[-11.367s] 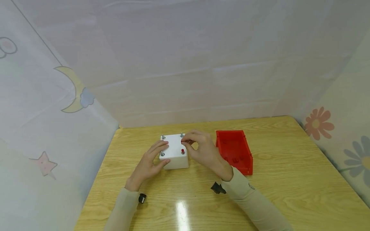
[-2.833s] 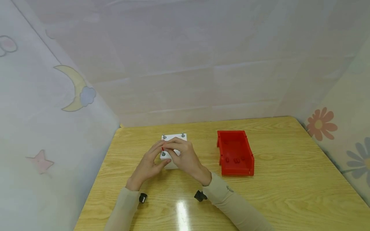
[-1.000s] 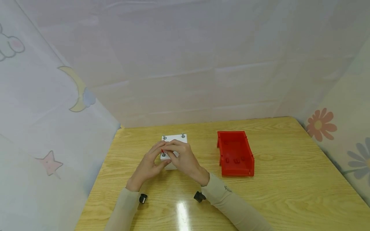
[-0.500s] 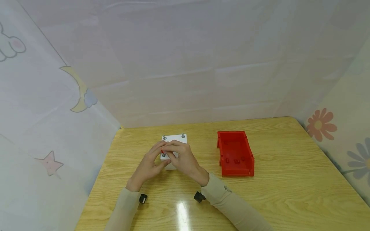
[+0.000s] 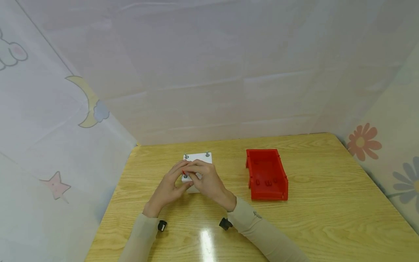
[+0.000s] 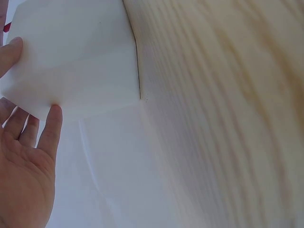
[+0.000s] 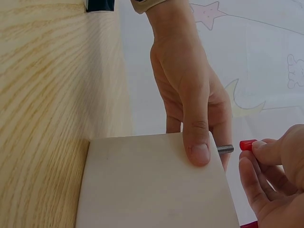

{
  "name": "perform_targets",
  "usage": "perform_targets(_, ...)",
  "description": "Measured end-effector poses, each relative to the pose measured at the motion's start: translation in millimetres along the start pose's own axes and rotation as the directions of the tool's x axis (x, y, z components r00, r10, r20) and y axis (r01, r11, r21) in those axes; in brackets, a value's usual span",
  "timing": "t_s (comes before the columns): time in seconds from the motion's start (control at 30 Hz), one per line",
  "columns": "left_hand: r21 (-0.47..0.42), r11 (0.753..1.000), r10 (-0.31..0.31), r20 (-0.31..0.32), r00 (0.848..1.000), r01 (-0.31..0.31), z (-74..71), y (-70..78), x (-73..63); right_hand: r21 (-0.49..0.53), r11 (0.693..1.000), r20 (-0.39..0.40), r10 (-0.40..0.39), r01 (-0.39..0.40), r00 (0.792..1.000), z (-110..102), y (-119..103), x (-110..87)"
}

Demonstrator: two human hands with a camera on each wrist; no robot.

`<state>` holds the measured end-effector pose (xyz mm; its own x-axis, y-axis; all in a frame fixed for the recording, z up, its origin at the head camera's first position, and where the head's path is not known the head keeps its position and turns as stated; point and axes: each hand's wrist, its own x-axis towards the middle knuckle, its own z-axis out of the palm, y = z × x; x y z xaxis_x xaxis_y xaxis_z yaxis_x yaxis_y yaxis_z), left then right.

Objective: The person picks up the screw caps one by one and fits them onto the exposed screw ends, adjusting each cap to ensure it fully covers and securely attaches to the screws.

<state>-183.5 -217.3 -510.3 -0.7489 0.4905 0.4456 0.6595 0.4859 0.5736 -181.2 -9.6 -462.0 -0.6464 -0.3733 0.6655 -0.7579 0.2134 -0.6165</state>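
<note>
A white box (image 5: 204,158) stands on the table with upright threaded bolts at its top corners. My left hand (image 5: 168,187) grips the box at its near left corner, its thumb (image 7: 197,152) flat on the front face. My right hand (image 5: 209,179) pinches a small red cap (image 7: 247,145) between thumb and fingers. In the right wrist view the cap is in line with the near left bolt (image 7: 225,149), with a small gap between them. Another red piece (image 7: 249,224) shows at the bottom edge there. My right hand hides the near right corner in the head view.
A red open-front bin (image 5: 266,195) stands right of the box, with several small red pieces (image 5: 268,183) on its floor. The wood table (image 5: 327,203) meets fabric walls at the back and sides. A dark wrist camera (image 5: 225,223) sits by the right sleeve.
Earlier the right hand worked at the box's right side, where a red cap sat on the near right bolt. It has since come to the near left bolt, almost still this last second.
</note>
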Motion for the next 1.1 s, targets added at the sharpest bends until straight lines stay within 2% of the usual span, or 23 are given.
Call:
perform_targets(0.17, -0.011, 1.000, -0.017, 0.010, 1.000, 0.017, -0.8, 1.7, 0.0, -0.002, 1.000, 0.000, 0.006, -0.006, 1.000, -0.1, -0.3, 0.1)
perform_targets(0.53, 0.001, 1.000, -0.015, 0.007, 1.000, 0.015, -0.7, -0.2, -0.2, -0.025, 1.000, 0.008, 0.005, -0.005, 1.000, 0.4, -0.7, 0.8)
perform_targets(0.8, 0.006, 1.000, -0.012, -0.011, 1.000, 0.012, -0.2, -1.1, 0.1, -0.056, 0.998, 0.021, 0.044, -0.043, 0.999, 1.6, -1.1, 0.7)
perform_targets(1.1, 0.014, 1.000, -0.022, 0.006, 1.000, 0.022, -1.3, -0.2, -0.3, -0.070, 0.997, 0.015, 0.015, -0.014, 1.000, 3.4, -0.4, 0.6)
